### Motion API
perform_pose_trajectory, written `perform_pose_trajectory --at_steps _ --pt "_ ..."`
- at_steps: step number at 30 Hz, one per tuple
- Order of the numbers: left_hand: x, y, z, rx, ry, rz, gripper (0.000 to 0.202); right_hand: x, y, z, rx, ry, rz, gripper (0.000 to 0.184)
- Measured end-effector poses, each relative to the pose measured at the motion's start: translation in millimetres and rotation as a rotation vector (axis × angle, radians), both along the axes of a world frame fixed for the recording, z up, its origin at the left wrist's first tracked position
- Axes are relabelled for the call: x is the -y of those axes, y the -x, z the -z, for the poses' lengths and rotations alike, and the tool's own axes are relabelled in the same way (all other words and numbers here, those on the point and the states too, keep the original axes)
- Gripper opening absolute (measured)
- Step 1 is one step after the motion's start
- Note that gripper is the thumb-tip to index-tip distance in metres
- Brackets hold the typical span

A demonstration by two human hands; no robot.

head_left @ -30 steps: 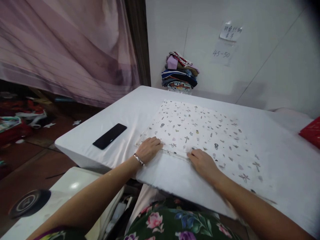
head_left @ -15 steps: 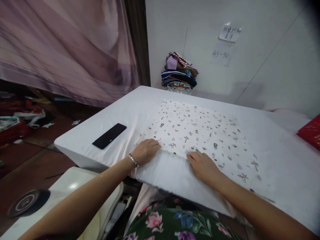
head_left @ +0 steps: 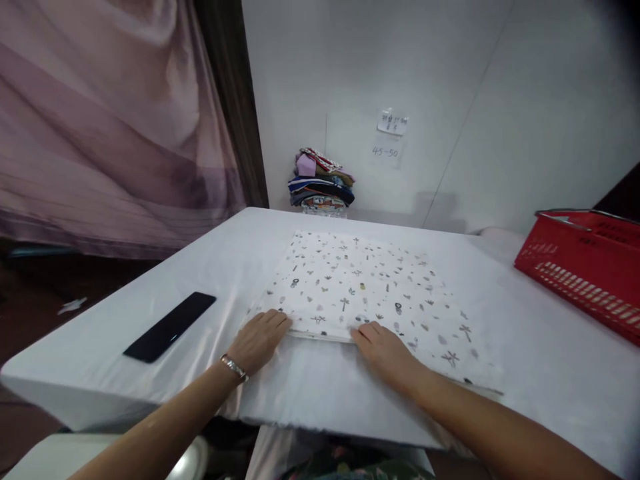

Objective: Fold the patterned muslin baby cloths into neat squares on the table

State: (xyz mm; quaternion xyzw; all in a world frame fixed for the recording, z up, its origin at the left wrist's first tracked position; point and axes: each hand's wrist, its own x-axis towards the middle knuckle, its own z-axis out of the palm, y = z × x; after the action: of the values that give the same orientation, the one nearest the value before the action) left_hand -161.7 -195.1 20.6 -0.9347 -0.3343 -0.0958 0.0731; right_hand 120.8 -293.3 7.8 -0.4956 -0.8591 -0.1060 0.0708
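Note:
A white cloth (head_left: 357,277) printed with small grey and olive plant motifs lies spread flat on the white-covered table (head_left: 310,387). Its near edge runs between my two hands. My left hand (head_left: 261,339), with a metal bracelet at the wrist, is closed on that edge close to the near left corner. Farther right along the same edge, my right hand (head_left: 387,353) pinches the cloth with curled fingers. Both thumbs are largely hidden, and the right forearm passes over the near right part of the cloth.
A black phone (head_left: 170,327) lies left of the cloth. At the right stands a red plastic basket (head_left: 585,267). Folded fabrics (head_left: 323,180) are stacked beyond the far edge by the wall, where paper notes (head_left: 393,123) hang. A pink curtain (head_left: 110,120) hangs at the left.
My view has swung right and up, bringing the red basket further into sight. Both hands stay at the cloth's near edge, which now looks straighter between them.

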Motion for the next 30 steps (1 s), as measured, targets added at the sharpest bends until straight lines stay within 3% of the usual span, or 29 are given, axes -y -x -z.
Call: perform_pose_trajectory --at_steps 7,14,20,24,30 --pt "0.9 9.5 5.4 0.02 -0.008 0.056 0.036 6.9 -3.3 3.5 -0.103 0.036 -0.066 0.037" --pt "-4.9 2.7 2.6 -0.061 0.013 -0.101 0.057 0.6 -4.5 9.3 -0.186 0.053 -0.012 0.033" --pt "-12.2 2.2 -4.5 -0.044 -0.003 -0.125 0.049 6.2 -6.2 -4.1 -0.227 0.023 -0.017 0.031" --pt "-14.1 15.6 6.5 -0.035 0.043 -0.079 0.048 11.0 -2.1 7.2 -0.163 0.014 -0.045 0.027" --pt "-18.1 34.5 30.1 0.018 -0.01 -0.105 0.051 24.4 -12.9 24.2 -0.213 -0.093 0.062 0.049"
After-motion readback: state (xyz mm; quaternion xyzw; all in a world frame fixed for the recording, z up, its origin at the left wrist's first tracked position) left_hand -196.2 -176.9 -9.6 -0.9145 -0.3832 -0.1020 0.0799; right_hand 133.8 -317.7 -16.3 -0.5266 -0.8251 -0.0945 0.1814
